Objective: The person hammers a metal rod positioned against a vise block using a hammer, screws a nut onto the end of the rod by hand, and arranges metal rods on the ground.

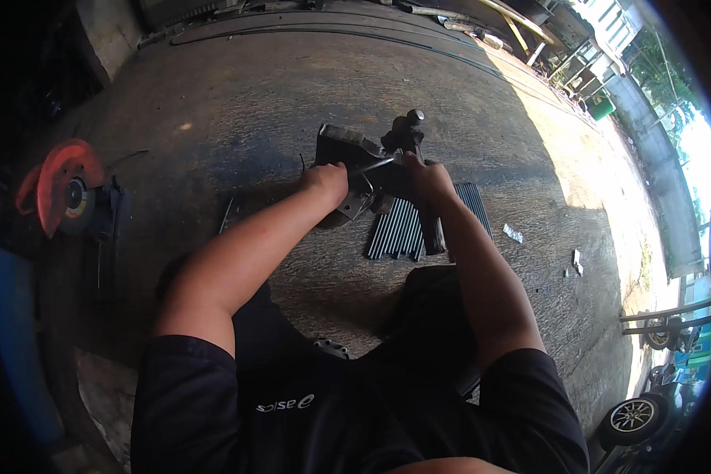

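The left hand (326,183) is closed around a thin rod (374,166) above a dark metal block (347,142); the right hand (433,180) is curled shut at the rod's other end, its grip partly hidden. A hammer (434,237) lies beneath the right hand, beside more rods (397,229) on the floor (292,87).

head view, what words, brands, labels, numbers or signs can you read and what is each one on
"asics", upside down in this view, on the black shirt
Round label on the disc beside the red guard: too small and blurred to read
White scraps on the ground: no text readable
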### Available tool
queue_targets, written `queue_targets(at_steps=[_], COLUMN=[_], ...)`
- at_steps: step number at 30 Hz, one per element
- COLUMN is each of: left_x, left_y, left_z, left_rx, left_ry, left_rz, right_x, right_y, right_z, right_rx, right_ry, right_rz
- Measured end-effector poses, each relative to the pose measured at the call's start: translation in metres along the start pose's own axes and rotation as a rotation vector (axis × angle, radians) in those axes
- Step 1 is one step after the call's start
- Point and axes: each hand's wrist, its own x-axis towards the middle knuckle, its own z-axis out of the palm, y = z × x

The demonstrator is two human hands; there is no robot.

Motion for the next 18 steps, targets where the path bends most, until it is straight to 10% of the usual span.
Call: queue_targets(at_steps=[9,12,16,18], left_x=[0.019,0.022,0.018,0.019], left_y=[-0.013,-0.01,0.006,0.008], left_z=[0.007,0.006,-0.017,-0.019], left_rx=[-0.157,-0.118,-0.075,-0.105], left_ry=[0.05,-0.018,-0.219,-0.266], left_rz=[-0.024,0.028,-0.075,-0.144], right_x=[-0.052,-0.032,0.001,-0.004], right_y=[-0.069,-0.037,0.001,0.003], right_z=[-0.035,-0.008,0.013,0.002], right_rx=[0.501,0.004,-0.291,0.119], right_ry=[0.234,0.391,0.193,0.02], right_rz=[-0.416,-0.452,-0.159,0.097])
